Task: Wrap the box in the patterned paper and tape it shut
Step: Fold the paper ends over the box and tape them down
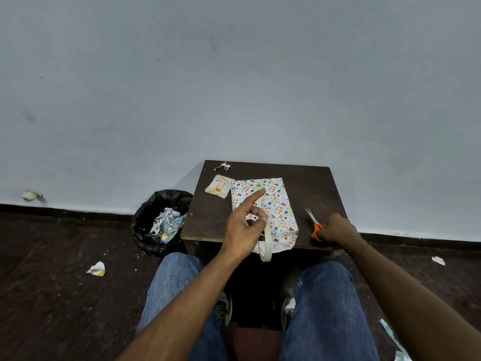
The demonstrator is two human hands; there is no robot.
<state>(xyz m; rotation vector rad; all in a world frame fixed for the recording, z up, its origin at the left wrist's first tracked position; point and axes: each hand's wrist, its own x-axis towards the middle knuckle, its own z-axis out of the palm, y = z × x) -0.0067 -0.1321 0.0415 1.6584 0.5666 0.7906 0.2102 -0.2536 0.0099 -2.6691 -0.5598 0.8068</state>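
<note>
The box (pixel 276 201) lies on the small dark table (pixel 208 217), covered in white paper printed with coloured eggs and hearts. My left hand (pixel 246 225) hovers over it with the index finger stretched out. Its other fingers curl round a roll of tape (pixel 266 250) that hangs over the table's near edge. My right hand (pixel 335 229) grips the orange-handled scissors (pixel 313 222) at the table's right edge, blades pointing away from me.
A small printed card (pixel 219 186) and a paper scrap (pixel 223 166) lie at the table's far left. A black bin bag (pixel 161 221) with paper offcuts stands left of the table. Crumpled scraps (pixel 96 268) litter the dark floor. My knees are under the table's near edge.
</note>
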